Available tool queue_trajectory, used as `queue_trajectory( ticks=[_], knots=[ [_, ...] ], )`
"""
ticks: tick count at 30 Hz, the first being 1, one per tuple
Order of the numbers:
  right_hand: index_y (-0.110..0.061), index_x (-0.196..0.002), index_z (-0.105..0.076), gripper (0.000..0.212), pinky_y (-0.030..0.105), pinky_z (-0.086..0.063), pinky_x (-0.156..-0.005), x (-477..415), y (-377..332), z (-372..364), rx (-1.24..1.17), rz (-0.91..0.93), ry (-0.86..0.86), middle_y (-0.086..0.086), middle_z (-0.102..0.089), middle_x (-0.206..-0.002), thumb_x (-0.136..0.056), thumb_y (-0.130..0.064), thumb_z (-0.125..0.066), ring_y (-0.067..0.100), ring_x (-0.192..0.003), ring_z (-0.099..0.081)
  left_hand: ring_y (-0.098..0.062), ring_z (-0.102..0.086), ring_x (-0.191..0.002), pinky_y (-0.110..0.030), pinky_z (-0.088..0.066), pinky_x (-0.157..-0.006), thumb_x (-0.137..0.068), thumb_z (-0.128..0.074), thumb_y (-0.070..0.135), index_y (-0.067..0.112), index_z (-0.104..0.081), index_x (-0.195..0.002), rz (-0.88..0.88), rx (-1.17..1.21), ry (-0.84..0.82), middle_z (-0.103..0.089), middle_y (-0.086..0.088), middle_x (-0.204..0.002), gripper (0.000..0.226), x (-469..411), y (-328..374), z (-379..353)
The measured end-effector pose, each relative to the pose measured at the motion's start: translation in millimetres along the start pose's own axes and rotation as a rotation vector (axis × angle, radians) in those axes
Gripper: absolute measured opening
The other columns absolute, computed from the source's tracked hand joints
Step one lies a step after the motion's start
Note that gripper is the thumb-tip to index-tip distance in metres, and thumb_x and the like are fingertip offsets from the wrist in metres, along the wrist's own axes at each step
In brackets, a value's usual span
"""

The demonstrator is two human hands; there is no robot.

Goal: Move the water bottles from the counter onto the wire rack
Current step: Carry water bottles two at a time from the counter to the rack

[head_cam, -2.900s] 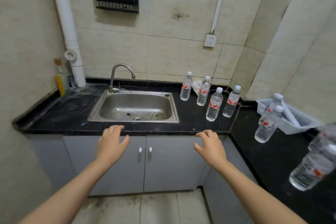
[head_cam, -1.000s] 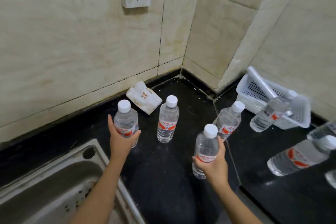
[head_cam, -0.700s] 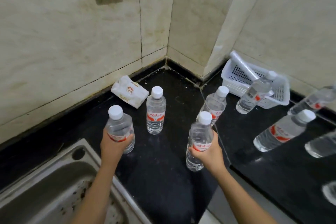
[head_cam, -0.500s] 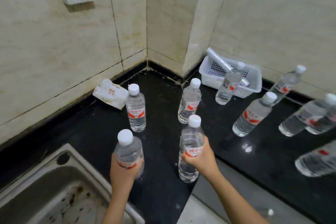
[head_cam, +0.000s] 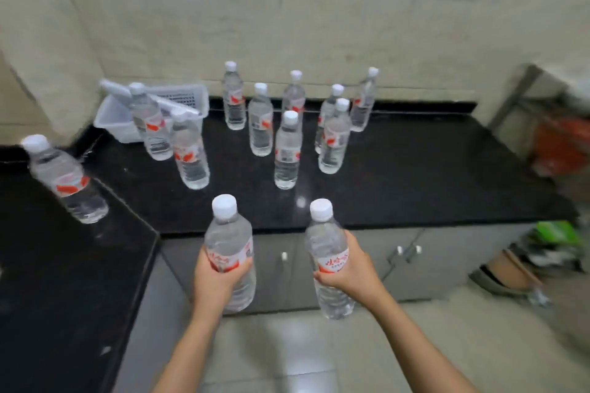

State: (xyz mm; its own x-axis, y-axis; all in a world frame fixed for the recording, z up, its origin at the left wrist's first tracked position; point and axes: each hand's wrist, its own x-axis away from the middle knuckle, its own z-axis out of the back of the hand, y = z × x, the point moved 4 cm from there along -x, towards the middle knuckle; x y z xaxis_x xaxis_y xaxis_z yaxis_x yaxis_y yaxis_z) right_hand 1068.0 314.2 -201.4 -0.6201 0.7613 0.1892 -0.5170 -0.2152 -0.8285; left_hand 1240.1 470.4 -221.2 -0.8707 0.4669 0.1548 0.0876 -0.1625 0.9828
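Half a second ago both hands were lifting bottles beside the sink, which is now out of view. The left hand [head_cam: 217, 277] wraps its fingers round the left bottle [head_cam: 228, 233], and the right hand [head_cam: 351, 268] does the same with the right bottle [head_cam: 324, 239]. Both bottles are upright, past the front edge of the counter [head_cam: 415, 175] and over the floor [head_cam: 303, 344]. The other bottles [head_cam: 287, 150] stand clustered near the basket [head_cam: 118, 124]. Open floor runs right towards a blurred metal frame [head_cam: 523, 89].

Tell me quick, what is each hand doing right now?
Left hand: closed, holding a water bottle upright.
Right hand: closed, holding a second water bottle upright.
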Motion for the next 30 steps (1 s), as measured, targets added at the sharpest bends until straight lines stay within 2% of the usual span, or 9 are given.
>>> queue_trajectory(
  ticks=[6,9,12,15,17,21,23,26,30],
  knots=[
    [-0.035,-0.105,-0.035,0.066,0.033,-0.047,-0.084,60.6,79.0,127.1,-0.051,-0.101,0.307,-0.013,-0.058,-0.088,-0.061,-0.017,-0.079,0.021,-0.094,-0.059,-0.024,-0.06,-0.087,-0.035,-0.047,-0.082,-0.063,-0.078,0.002,0.018,-0.052,-0.103,0.01,0.017,-0.236,-0.063,-0.005,-0.096,0.05,69.2,2.0,-147.8],
    [-0.038,-0.104,-0.036,0.067,0.032,-0.047,-0.084,87.2,108.7,171.9,-0.096,-0.13,0.438,-0.023,-0.055,-0.088,-0.059,-0.016,-0.08,0.018,-0.095,-0.06,-0.026,-0.06,-0.087,-0.034,-0.047,-0.079,-0.064,-0.078,0.004,0.015,-0.052,-0.104,0.033,0.018,-0.328,-0.063,-0.008,-0.099,0.048,95.1,4.9,-197.7],
    [-0.045,-0.096,-0.037,0.065,0.026,-0.046,-0.08,100.4,133.7,204.9,-0.157,-0.138,0.553,-0.025,-0.055,-0.091,-0.058,-0.015,-0.081,0.009,-0.089,-0.059,-0.021,-0.06,-0.085,-0.033,-0.047,-0.078,-0.064,-0.078,0.005,0.017,-0.053,-0.105,-0.03,-0.031,-0.414,-0.063,-0.004,-0.096,0.049,102.7,12.9,-240.8],
    [-0.043,-0.094,-0.036,0.065,0.011,-0.043,-0.07,100.8,155.6,233.1,-0.183,-0.159,0.6,-0.026,-0.052,-0.091,-0.061,-0.009,-0.08,0.0,-0.083,-0.056,-0.01,-0.058,-0.081,-0.027,-0.045,-0.073,-0.065,-0.078,0.005,0.022,-0.051,-0.103,-0.079,-0.042,-0.466,-0.06,0.01,-0.089,0.05,105.0,25.3,-284.1],
    [-0.039,-0.1,-0.037,0.066,0.007,-0.045,-0.07,93.3,168.8,253.9,-0.182,-0.171,0.584,-0.026,-0.052,-0.092,-0.062,-0.008,-0.081,-0.005,-0.083,-0.055,-0.012,-0.059,-0.082,-0.025,-0.045,-0.072,-0.065,-0.078,0.005,0.021,-0.051,-0.104,-0.091,-0.016,-0.499,-0.061,0.007,-0.091,0.05,101.5,30.7,-317.6],
    [-0.03,-0.114,-0.038,0.072,0.027,-0.048,-0.086,69.7,198.0,308.3,-0.142,-0.211,0.602,-0.022,-0.054,-0.096,-0.06,-0.012,-0.081,0.009,-0.092,-0.059,-0.022,-0.059,-0.09,-0.031,-0.045,-0.077,-0.067,-0.076,0.005,0.01,-0.053,-0.112,-0.064,0.031,-0.549,-0.061,-0.006,-0.105,0.052,88.5,37.8,-401.9],
    [-0.031,-0.115,-0.038,0.074,0.025,-0.046,-0.086,60.2,212.8,342.2,-0.131,-0.233,0.636,-0.024,-0.054,-0.097,-0.057,-0.017,-0.081,0.008,-0.093,-0.059,-0.024,-0.061,-0.092,-0.033,-0.047,-0.077,-0.066,-0.077,0.008,0.008,-0.053,-0.115,-0.04,0.05,-0.587,-0.063,-0.009,-0.108,0.054,85.7,38.9,-448.3],
    [-0.033,-0.113,-0.037,0.075,0.015,-0.044,-0.077,56.2,235.0,390.7,-0.141,-0.292,0.727,-0.026,-0.053,-0.096,-0.053,-0.019,-0.081,-0.006,-0.088,-0.056,-0.025,-0.062,-0.089,-0.037,-0.049,-0.081,-0.065,-0.077,0.008,0.011,-0.054,-0.111,-0.028,0.032,-0.662,-0.064,-0.009,-0.104,0.052,91.6,41.6,-511.1],
    [-0.03,-0.111,-0.041,0.076,0.024,-0.047,-0.079,69.0,274.8,436.6,-0.198,-0.394,0.898,-0.02,-0.057,-0.095,-0.044,-0.032,-0.077,-0.001,-0.089,-0.058,-0.023,-0.06,-0.087,-0.034,-0.048,-0.078,-0.065,-0.078,0.004,0.013,-0.053,-0.107,-0.037,-0.046,-0.797,-0.062,-0.007,-0.101,0.05,115.3,42.5,-583.9]
  ],
)
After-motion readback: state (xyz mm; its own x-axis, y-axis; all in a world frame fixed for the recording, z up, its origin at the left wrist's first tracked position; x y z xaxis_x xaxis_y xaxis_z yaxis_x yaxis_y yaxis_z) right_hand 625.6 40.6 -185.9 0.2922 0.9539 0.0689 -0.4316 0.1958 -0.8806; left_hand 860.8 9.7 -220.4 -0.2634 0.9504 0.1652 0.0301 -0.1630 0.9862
